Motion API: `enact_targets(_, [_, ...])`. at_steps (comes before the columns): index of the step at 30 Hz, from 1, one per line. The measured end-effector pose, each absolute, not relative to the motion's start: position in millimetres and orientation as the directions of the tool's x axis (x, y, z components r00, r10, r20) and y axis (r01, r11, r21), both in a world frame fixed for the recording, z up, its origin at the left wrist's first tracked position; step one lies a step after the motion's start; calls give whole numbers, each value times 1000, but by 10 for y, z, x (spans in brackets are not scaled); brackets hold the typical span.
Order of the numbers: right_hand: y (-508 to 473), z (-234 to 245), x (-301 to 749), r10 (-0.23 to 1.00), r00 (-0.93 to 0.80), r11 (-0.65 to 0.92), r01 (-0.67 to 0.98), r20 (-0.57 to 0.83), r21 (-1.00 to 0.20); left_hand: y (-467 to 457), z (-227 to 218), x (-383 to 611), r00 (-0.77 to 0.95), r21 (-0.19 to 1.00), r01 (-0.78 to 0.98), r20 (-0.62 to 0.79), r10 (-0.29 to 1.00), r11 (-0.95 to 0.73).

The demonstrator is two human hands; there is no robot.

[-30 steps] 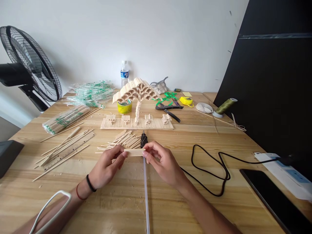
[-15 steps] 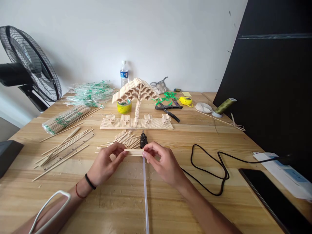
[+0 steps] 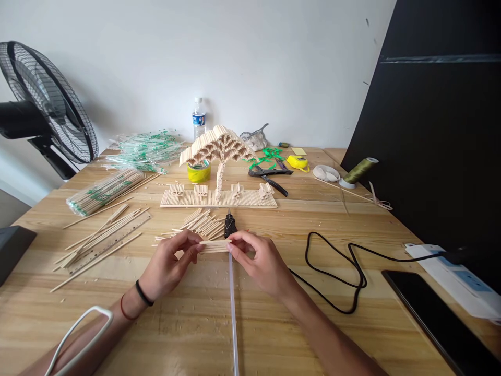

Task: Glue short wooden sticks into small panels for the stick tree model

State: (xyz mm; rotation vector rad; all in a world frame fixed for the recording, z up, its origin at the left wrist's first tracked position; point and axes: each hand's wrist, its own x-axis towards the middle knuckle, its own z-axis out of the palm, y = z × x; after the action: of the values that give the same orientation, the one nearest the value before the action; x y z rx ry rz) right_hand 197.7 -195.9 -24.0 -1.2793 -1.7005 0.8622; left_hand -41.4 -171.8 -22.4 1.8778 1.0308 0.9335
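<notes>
A small flat panel of short wooden sticks is held level between my hands, above the table. My left hand pinches its left end between thumb and fingers; my right hand pinches the right end. Just behind it lies a black glue gun, its nozzle pointing away, with a long translucent glue stick running toward me beneath the panel. A pile of cut sticks lies behind my left hand. Farther back stands a stick-built model with a branching trunk, a sloped canopy and several small pieces on its slatted base.
Long sticks and a clear ruler lie at left, near bagged sticks. Pliers, a tape measure and a thread spool are at back right. A black cable, phone and power strip occupy the right.
Both hands keep their pinch on the stick panel, which has tilted very slightly, its right end a touch higher. Everything else stays in place apart from a small shift of the view.
</notes>
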Motion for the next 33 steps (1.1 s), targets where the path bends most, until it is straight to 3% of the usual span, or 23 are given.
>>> enact_targets(18, [-1979, -208, 1954, 977, -147, 185, 228, 154, -956, -1730, -217, -424, 422, 879, 319, 203, 883, -354])
enact_targets(28, [-1984, -235, 1957, 956, -114, 291, 251, 270, -923, -1718, -261, -417, 371, 898, 286, 217, 903, -334])
enact_targets(33, [-1962, -233, 1957, 907, -212, 411, 256, 364, -875, -1699, -268, -431, 337, 903, 284, 220, 915, -322])
